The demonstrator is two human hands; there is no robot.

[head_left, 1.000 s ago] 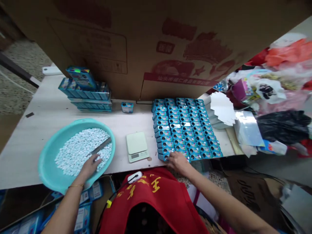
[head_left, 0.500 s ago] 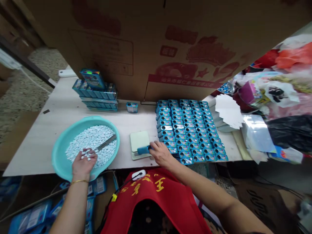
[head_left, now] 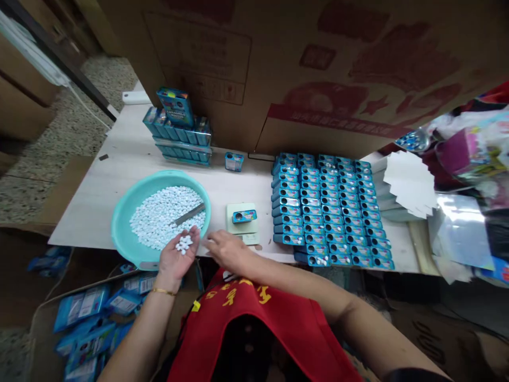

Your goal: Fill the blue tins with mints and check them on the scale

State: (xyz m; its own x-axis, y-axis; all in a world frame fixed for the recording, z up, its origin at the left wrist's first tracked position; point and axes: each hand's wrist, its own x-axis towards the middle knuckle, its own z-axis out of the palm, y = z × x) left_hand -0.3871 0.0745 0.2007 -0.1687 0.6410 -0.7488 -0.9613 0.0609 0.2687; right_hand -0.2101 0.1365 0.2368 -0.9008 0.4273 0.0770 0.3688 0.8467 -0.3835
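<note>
My left hand [head_left: 181,252] is cupped palm up, holding a small heap of white candies [head_left: 184,244] at the front right rim of a turquoise basin [head_left: 121,212]. More white candies [head_left: 155,212] fill the basin, and a flat metal strip [head_left: 189,214] lies on them. Just right of the basin is my right hand [head_left: 228,249], its fingers slightly bent and apart, with nothing visible in them. Behind it a small blue candy tin [head_left: 244,216] lies on a pale green scale [head_left: 248,228], its dark opening facing up.
Rows of blue tins [head_left: 330,212] stand right of the scale, several with candies in the openings. Wrapped tins [head_left: 178,138] and a single tin [head_left: 234,162] sit at the back, before a big cardboard box [head_left: 294,69]. White card sheets [head_left: 409,183] are stacked at right; packed blue boxes [head_left: 87,323] lie below left.
My right hand has let go of the blue tin, now on the scale, and moved left toward my left hand. My left hand has come to the basin's right side with candies. The view has shifted.
</note>
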